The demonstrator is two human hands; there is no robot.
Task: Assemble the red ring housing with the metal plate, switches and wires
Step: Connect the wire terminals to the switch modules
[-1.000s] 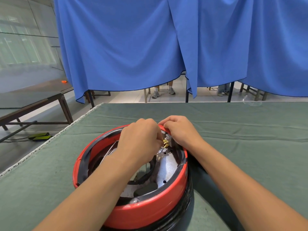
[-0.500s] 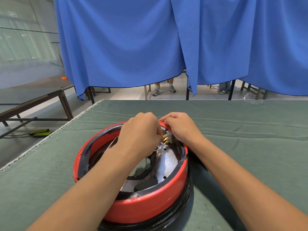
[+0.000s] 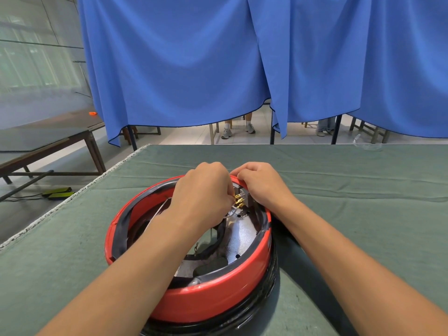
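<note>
The red ring housing [image 3: 211, 297] sat on the tabletop [image 3: 351, 190]. Your left hand [image 3: 203, 197] pinched a wire [image 3: 231, 213] at the brass terminals [image 3: 238, 200]; your right hand [image 3: 260, 184] curled over the far rim. A hard tug could have bent those terminals.

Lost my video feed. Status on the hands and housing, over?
Left hand pinching brass terminals at far rim. Right hand gripping red housing there. Metal plate seated inside. Nothing obstructing.
</note>
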